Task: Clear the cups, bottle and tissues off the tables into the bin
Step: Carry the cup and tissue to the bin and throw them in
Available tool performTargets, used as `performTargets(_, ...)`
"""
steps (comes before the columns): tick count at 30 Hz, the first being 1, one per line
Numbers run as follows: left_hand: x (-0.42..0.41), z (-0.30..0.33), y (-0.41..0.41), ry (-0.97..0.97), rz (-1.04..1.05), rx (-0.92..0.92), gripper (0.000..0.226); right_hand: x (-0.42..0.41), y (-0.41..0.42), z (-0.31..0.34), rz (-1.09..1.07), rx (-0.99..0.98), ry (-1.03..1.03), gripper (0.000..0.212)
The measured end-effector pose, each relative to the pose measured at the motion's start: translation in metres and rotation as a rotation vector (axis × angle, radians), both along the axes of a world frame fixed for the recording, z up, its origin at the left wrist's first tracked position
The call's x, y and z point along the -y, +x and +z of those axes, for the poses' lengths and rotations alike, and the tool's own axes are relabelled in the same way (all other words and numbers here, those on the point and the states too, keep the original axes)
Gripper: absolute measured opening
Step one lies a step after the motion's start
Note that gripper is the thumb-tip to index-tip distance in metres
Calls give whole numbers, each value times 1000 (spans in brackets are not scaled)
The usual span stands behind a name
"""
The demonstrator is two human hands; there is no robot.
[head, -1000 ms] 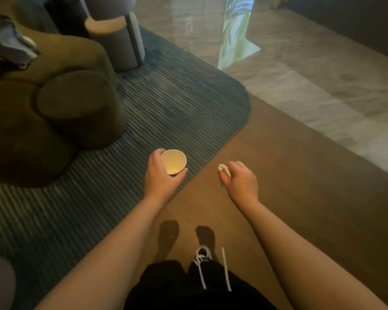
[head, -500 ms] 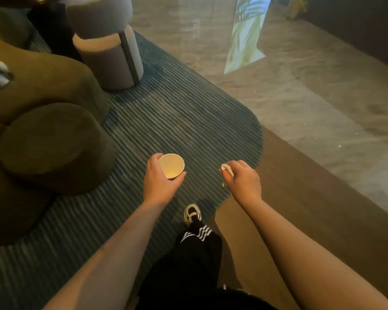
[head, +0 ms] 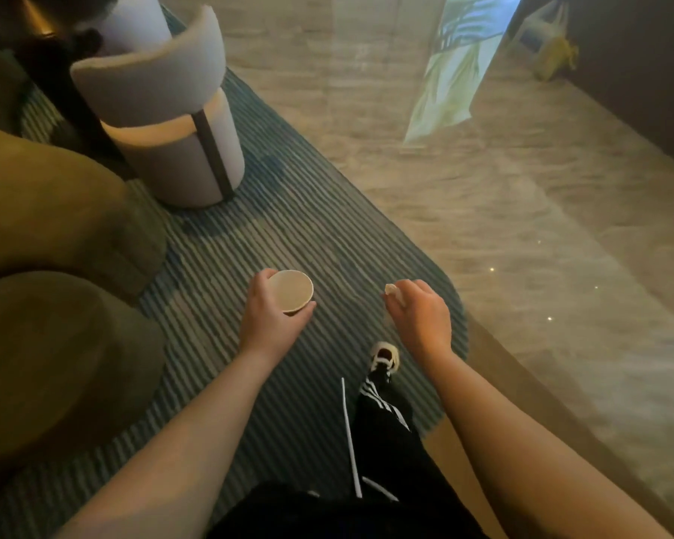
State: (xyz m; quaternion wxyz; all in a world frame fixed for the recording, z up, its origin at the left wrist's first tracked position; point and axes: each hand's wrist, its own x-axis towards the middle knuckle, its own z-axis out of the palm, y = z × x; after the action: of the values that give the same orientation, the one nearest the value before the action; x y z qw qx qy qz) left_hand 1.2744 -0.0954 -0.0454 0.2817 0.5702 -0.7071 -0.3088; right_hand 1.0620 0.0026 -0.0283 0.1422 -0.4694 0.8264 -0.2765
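**Cup and tissue carried over the rug's edge**

The left hand (head: 273, 320) is wrapped around a paper cup (head: 290, 290), thumb on the near side and fingers on the far side, the cup upright with its open mouth showing pale and empty. The right hand (head: 421, 317) is closed, pinching a small crumpled tissue (head: 393, 291) between thumb and fingertips; the two hands are held apart at about the same height.

Both hang above a ribbed blue-grey rug (head: 288, 227), whose rounded corner curves just right of the right hand. Beyond that edge a brown wooden strip (head: 495, 355) runs diagonally, and past it lies a wide stretch of pale polished stone floor (head: 522, 227), bare and open. To the left the way is hemmed in: an olive sofa (head: 55, 212) with a round cushioned part (head: 55, 352) near the left forearm, and a light grey round chair (head: 172, 122) farther back on the rug. One black-and-white shoe (head: 384, 357) is planted on the rug between the hands.
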Motion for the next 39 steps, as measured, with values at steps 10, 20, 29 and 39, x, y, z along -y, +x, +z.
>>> performTargets(10, 286, -4, -199, -33, 221, -13, 73, 327, -214, -10, 268, -10, 43, 24)
performTargets(20, 513, 12, -306, -54, 388, -45, 72, 580, -321, 2, 391, 36, 72, 21)
performTargets(29, 805, -15, -382, -80, 520, -128, 69, 891, -399, -17, 466, -6, 90, 28)
performTargets(39, 1065, 11, -401, -47, 658, -113, 69, 1213, -434, 30, 549, 9, 51, 24)
